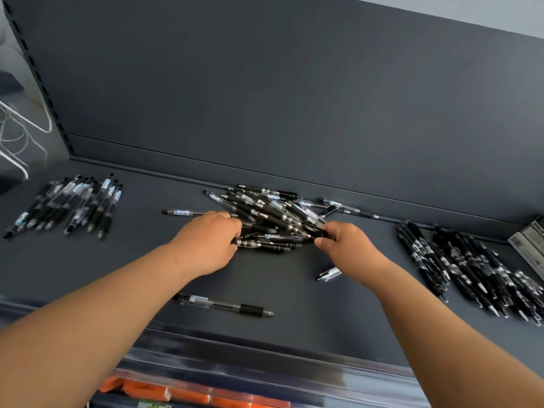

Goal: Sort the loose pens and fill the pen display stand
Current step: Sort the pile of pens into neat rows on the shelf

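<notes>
Dark grey shelf, upright back panel behind. Mixed pile of pens at centre frame; sorted row at left, bigger sorted heap at right. Display stand not in view. Left grip curled round pens at pile's left edge; right grip pinching pens at its right edge. Sorting step, roughly midway by the look of it. Risks: clips snagging and dragging extra pens out on a lift; near-identical black barrels, easy to drop into the wrong group; loose pen at lower centre, near the front edge, likely to roll off if nudged by a forearm; short pen just beside right wrist, same danger from a sweep.
</notes>
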A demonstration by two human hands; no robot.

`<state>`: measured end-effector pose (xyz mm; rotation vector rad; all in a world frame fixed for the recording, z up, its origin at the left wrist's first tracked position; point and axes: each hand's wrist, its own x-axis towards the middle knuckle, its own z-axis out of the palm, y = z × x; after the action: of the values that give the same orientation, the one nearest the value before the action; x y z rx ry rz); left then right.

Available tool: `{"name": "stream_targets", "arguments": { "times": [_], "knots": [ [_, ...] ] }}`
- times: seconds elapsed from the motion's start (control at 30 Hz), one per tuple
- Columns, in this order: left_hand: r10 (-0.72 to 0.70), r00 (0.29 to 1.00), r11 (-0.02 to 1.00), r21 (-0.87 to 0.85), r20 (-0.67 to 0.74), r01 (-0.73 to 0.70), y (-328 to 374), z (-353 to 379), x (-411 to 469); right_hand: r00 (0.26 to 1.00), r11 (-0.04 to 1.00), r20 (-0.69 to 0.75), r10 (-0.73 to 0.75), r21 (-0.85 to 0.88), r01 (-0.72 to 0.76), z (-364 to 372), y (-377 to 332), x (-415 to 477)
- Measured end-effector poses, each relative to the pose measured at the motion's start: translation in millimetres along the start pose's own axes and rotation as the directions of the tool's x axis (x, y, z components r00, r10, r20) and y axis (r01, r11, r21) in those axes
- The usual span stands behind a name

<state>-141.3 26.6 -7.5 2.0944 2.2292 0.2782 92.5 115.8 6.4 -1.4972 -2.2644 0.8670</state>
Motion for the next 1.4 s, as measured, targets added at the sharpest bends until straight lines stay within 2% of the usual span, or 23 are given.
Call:
{"name": "stream_targets", "arguments": {
  "times": [0.37,0.57,0.77,1.03,1.23,1.33,1.4],
  "knots": [
    [0.027,0.997,0.999,0.035,0.075,-0.03,8.1,-5.2,5.7,1.0,0.998,-0.029,-0.005,0.056,0.007,-15.5,5.1,-7.1],
    [0.104,0.993,0.995,-0.004,-0.059,-0.105,20.2,-27.5,13.7,0.997,0.996,-0.075,-0.012,0.088,0.019,-32.5,13.6,-12.6],
    [0.18,0.974,0.984,0.023,-0.137,-0.178,71.7,-29.0,35.9,0.985,0.997,-0.17,0.01,0.071,0.002,-66.5,40.0,-26.2],
    [0.197,0.975,0.974,-0.089,-0.106,-0.206,177.9,-7.8,71.6,0.929,0.984,-0.334,0.161,-0.011,-0.175,-129.9,116.6,-59.2],
    [0.085,0.995,0.988,-0.12,-0.061,-0.092,255.2,18.2,87.6,0.855,0.945,-0.433,0.285,-0.024,-0.327,-163.8,177.5,-73.4],
    [-0.057,0.998,0.978,-0.2,0.039,0.063,289.6,26.9,95.2,0.842,0.932,-0.439,0.314,-0.027,-0.361,-170.3,195.3,-75.1],
    [-0.148,0.979,0.926,-0.328,0.141,0.187,312.0,32.8,103.5,0.841,0.929,-0.44,0.315,-0.039,-0.368,-171.0,201.7,-73.3]
  ]
}}
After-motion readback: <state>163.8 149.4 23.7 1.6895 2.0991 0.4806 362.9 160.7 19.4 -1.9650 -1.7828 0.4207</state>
